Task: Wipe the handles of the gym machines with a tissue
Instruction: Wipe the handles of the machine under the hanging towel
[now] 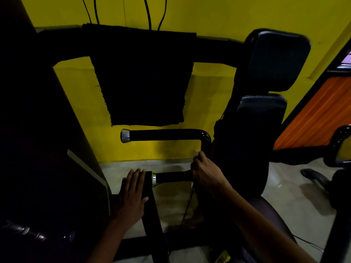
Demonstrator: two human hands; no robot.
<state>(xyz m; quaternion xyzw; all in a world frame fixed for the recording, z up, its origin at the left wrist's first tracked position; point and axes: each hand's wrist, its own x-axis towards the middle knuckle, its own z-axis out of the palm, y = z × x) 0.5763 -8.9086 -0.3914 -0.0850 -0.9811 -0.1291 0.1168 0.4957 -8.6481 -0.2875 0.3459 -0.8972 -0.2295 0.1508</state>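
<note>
Two black machine handles with silver end caps stick out to the left. The upper handle [163,135] is free. My right hand [204,172] grips the inner end of the lower handle [171,177], with a scrap of white tissue [196,152] showing above its fingers. My left hand [133,190] rests flat, fingers straight, on a black frame bar [152,211] just left of the lower handle's cap.
A black cloth [142,76] hangs over the machine's upper bar in front of the yellow wall. Black seat pads [275,59] stand at the right. A dark machine panel [47,149] fills the left. An office chair base [319,179] sits on the floor at far right.
</note>
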